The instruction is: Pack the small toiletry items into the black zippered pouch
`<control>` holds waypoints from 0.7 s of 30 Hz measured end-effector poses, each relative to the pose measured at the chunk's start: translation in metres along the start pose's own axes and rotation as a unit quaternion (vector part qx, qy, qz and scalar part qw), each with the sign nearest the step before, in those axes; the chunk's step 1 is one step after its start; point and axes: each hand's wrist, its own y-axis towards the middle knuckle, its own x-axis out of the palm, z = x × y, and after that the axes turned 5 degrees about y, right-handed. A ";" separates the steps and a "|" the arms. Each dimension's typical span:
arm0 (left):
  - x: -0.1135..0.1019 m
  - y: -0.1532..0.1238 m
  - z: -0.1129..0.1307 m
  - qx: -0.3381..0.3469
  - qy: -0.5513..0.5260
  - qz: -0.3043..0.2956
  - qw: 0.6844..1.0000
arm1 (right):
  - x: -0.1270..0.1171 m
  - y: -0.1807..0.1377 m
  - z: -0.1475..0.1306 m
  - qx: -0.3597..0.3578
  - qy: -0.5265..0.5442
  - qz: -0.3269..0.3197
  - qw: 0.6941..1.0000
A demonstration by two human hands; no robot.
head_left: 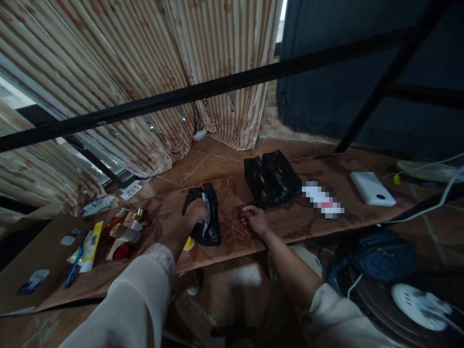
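Observation:
My left hand [197,212] is closed at the opening of a small black zip pouch [214,227], which lies on the brown patterned cloth. A pale, shiny lining shows along the pouch's gaping edge. The fingertips are partly hidden by the pouch. To the right, my right hand [256,221] hovers at or rests on the cloth, its fingers loosely bent and apart, with nothing visible in them. Just beyond it stands a larger black bag [273,179] with two humped sections. A small yellow thing [189,243] peeks out beside the pouch, under my left wrist.
On the left lie a blue toothbrush-like stick [74,263], a yellow-and-white tube [91,247], small boxes [126,232] and a cardboard box [47,270]. A white power bank [372,188] lies at right. A dark metal bar [217,92] crosses in front of the curtains.

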 end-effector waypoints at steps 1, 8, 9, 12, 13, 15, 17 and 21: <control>-0.001 -0.001 0.001 0.009 -0.011 -0.007 1.000 | 0.001 0.000 0.000 0.001 0.002 0.004 1.000; -0.004 -0.011 0.007 0.036 -0.100 -0.075 0.991 | 0.005 0.001 0.001 0.004 -0.002 0.021 1.000; -0.005 -0.013 0.007 0.034 -0.110 -0.078 0.990 | 0.005 0.001 0.001 0.004 -0.005 0.021 1.000; -0.012 -0.019 0.007 0.046 -0.139 -0.070 0.987 | 0.004 0.001 0.001 0.002 -0.015 0.017 1.000; -0.016 -0.022 0.007 0.057 -0.152 -0.059 0.985 | 0.003 0.001 0.001 0.001 -0.018 0.015 1.000; -0.023 -0.029 0.004 0.080 -0.181 -0.027 0.980 | 0.002 0.002 0.002 -0.001 -0.024 0.009 1.000; -0.030 -0.038 -0.002 0.101 -0.210 0.010 0.972 | 0.001 0.002 0.004 -0.002 -0.030 0.006 1.000; -0.035 -0.051 -0.029 0.155 -0.288 0.109 0.939 | -0.001 0.002 0.007 -0.005 -0.043 -0.002 0.999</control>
